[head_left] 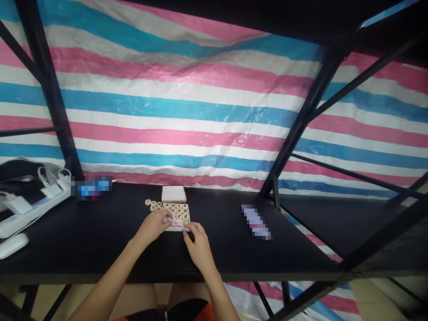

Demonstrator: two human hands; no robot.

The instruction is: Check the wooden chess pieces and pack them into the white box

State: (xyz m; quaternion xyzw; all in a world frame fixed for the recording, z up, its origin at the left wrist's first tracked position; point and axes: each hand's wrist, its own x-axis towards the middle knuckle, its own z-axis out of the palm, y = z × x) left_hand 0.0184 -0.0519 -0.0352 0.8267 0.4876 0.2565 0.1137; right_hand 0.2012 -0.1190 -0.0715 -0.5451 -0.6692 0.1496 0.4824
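A small square box (pixel 181 226) holding several round wooden game pieces with dark marks lies on the black table (pixel 100 240). My left hand (pixel 154 226) rests at the box's left side, fingers pinched on one piece inside it. My right hand (pixel 198 244) touches the box's near right corner with curled fingers. A few loose round pieces (pixel 153 204) lie just beyond the box to the left. A white square lid (pixel 174 194) sits behind the box.
A white power strip with plugs (pixel 30 203) and a white oval object (pixel 12 245) lie at the table's left end. A blurred blue item (pixel 91 188) and a blurred strip (pixel 257 221) lie on the table. Black frame bars (pixel 294 133) stand right; striped tarp behind.
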